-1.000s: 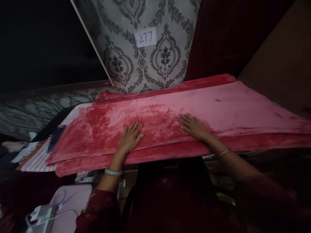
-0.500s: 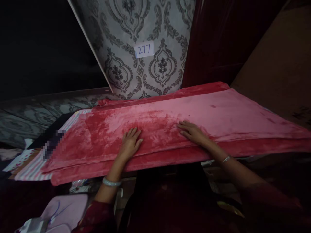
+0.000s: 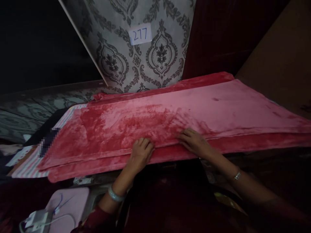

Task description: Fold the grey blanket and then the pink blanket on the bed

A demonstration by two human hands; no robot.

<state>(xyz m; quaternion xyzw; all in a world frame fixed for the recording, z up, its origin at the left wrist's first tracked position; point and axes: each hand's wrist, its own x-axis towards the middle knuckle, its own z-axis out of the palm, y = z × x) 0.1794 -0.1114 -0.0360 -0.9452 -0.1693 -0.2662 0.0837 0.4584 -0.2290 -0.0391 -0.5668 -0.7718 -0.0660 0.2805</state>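
A red and pink plush blanket (image 3: 116, 129) lies folded lengthwise in front of me, its upper layer ending a little short of the lower one along the near side. My left hand (image 3: 141, 152) is at that upper edge, left of the middle, with its fingers curled down into the fabric. To its right, my right hand (image 3: 194, 141) rests on the same edge. Its fingers point left, fairly straight and slightly bent at the tips, touching the plush. The thumb side of the left hand is partly hidden.
A striped cloth (image 3: 30, 166) shows under the blanket's left end. Behind stands a patterned wall (image 3: 161, 55) with a paper label (image 3: 140, 34) reading 277. A large dark screen (image 3: 43, 42) is at left. Below left, a pink stool (image 3: 70, 202) bears a white plug and cable (image 3: 40, 216).
Both hands have drawn back toward me from the blanket's top to its near upper edge. My left hand's spread fingers have curled, and both hands are closer together. The view has shifted slightly.
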